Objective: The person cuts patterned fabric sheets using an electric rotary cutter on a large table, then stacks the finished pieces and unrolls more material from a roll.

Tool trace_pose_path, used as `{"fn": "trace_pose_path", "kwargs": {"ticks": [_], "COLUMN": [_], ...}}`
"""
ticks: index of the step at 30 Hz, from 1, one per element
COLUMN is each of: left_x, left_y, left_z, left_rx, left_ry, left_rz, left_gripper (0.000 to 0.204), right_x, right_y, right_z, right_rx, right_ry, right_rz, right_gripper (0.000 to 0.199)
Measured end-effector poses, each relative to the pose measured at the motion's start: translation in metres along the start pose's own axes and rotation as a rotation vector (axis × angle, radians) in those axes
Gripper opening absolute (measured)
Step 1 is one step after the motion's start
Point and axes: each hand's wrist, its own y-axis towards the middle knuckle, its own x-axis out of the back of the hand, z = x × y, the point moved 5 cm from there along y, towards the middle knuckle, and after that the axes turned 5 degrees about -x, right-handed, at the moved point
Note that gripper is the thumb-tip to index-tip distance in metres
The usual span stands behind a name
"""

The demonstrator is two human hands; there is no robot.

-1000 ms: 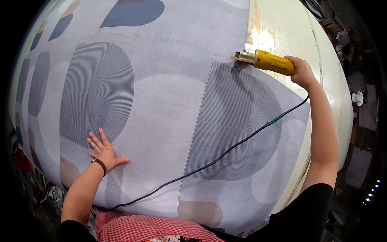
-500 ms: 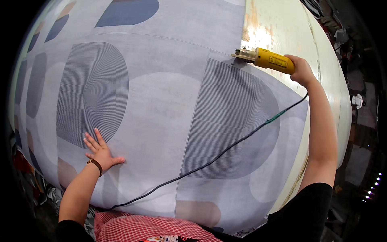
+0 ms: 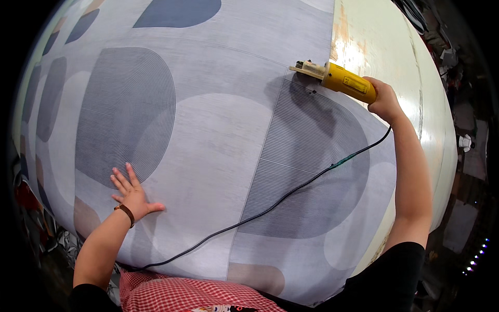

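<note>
My right hand (image 3: 385, 100) is wrapped around the rear of a yellow corded electric cutter (image 3: 347, 83), whose head points left. The cutter's head is over a large grey patterned sheet (image 3: 218, 140), close to a thin printed line near the top of a dark striped shape. Whether its base touches the sheet, I cannot tell. My left hand (image 3: 132, 197) lies flat on the sheet at the lower left, fingers spread, by the lower edge of another striped shape. A brown bracelet (image 3: 126, 213) is on that wrist.
A dark cord (image 3: 265, 210) with a green-wrapped stretch runs across the sheet from the cutter down to my body. To the right, a pale worn tabletop (image 3: 382, 47) shows beyond the sheet's edge. A red checked apron (image 3: 187, 294) meets the near edge.
The cutter and my right hand have moved left across the sheet, toward the left end of the striped shape. The view has shifted slightly. My left hand stays flat in place.
</note>
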Motion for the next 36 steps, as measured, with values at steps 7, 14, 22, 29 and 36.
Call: {"fn": "trace_pose_path", "kwargs": {"ticks": [7, 14, 22, 29, 36], "left_x": [-0.005, -0.01, -0.023, 0.048, 0.03], "left_y": [-0.009, -0.023, -0.047, 0.0, -0.011], "left_z": [-0.009, -0.024, -0.043, -0.056, -0.089], "left_rx": [0.0, 0.005, -0.095, -0.487, -0.521], "left_ry": [-0.001, -0.005, 0.048, 0.179, 0.16], "left_rz": [-0.034, -0.034, -0.056, -0.836, -0.883], "left_gripper": [0.15, 0.151, 0.135, 0.088, 0.083], "right_x": [-0.01, -0.012, -0.009, -0.004, -0.008], "right_y": [-0.006, -0.013, -0.025, -0.026, -0.018], "right_z": [-0.008, -0.002, 0.003, 0.01, -0.003], "right_rx": [-0.041, -0.023, -0.04, 0.016, 0.056], "right_ry": [0.079, 0.101, 0.066, 0.05, 0.086], "right_rz": [-0.022, -0.04, -0.001, -0.087, -0.065], "right_gripper": [0.059, 0.055, 0.052, 0.053, 0.054]}}
